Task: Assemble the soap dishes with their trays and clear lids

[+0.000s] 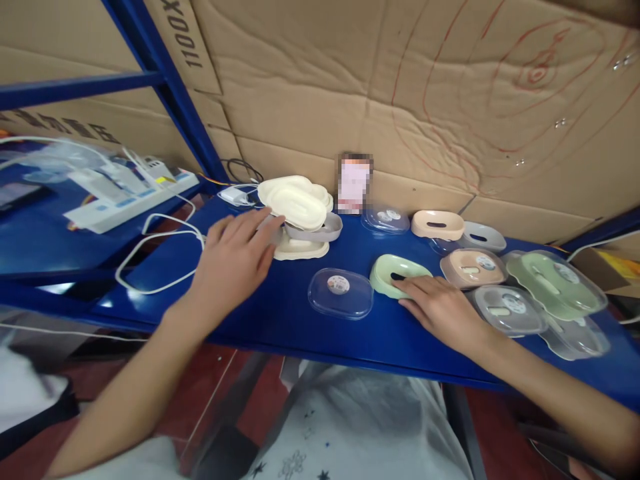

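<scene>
The green dish (pixel 383 280) sits on the blue tabletop (pixel 280 320), just beyond and to the left of your right hand (pixel 443 310), whose fingers (pixel 417 285) touch it. They reach over its near right rim with their tips beside the dark slot, and your thumb lies along the near side; you cannot tell from this view whether they are clamped on the rim or only resting there. Your right forearm comes in low from the near right corner, slanting far and left, with the back of the hand turned up. Your left hand (pixel 237 250) is farther left, palm down, its forearm rising from the near left. Its fingers stretch right to the left side of the cream trays (pixel 300 203) and the grey dish (pixel 330 230) under them; they are blurred, so whether they grip anything cannot be told. A clear lid (pixel 357 303) with a round label lies between your hands, just left of the green dish. Right of that dish stand lidded boxes (pixel 473 270), and a peach dish (pixel 437 223) is at the far right. A phone (pixel 355 183) leans on the cardboard (pixel 310 107) at the far side.
</scene>
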The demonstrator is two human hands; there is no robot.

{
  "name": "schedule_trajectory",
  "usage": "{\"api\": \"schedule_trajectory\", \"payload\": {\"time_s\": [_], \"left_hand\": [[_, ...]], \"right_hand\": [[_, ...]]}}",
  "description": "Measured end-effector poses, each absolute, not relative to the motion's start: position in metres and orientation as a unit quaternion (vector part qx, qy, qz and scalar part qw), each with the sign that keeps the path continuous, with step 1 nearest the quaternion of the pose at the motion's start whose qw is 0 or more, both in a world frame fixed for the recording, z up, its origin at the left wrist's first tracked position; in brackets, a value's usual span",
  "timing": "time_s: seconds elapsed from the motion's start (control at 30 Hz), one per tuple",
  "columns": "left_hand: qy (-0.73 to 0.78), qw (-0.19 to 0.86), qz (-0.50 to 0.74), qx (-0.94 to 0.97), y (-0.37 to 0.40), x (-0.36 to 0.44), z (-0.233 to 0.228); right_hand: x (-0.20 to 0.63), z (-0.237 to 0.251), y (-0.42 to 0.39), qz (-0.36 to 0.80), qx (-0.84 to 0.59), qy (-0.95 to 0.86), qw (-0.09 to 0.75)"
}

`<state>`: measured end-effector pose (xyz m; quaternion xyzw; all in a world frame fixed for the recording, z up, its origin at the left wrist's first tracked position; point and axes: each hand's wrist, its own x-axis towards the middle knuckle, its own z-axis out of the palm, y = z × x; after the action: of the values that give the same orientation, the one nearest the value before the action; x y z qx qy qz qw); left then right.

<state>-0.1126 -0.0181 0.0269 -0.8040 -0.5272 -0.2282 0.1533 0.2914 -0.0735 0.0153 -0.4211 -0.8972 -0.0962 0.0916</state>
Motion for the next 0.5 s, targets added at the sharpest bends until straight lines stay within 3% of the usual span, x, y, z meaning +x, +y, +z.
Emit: {"api": "schedule_trajectory", "payload": {"time_s": [0.27,0.5], "left_hand": [[-0.462,0.166,-0.135,-0.861,0.075,-0.132,0.046],[-0.366,0.133,-0.264,-0.882,-0.020,-0.066,0.041]], "right_hand": [[0.288,-0.002,-0.130,-0.082,-0.428,-0.885,0.164],[0.297,-0.004,-0.144,-0.021,-0.521,-0.767,0.372]]}}
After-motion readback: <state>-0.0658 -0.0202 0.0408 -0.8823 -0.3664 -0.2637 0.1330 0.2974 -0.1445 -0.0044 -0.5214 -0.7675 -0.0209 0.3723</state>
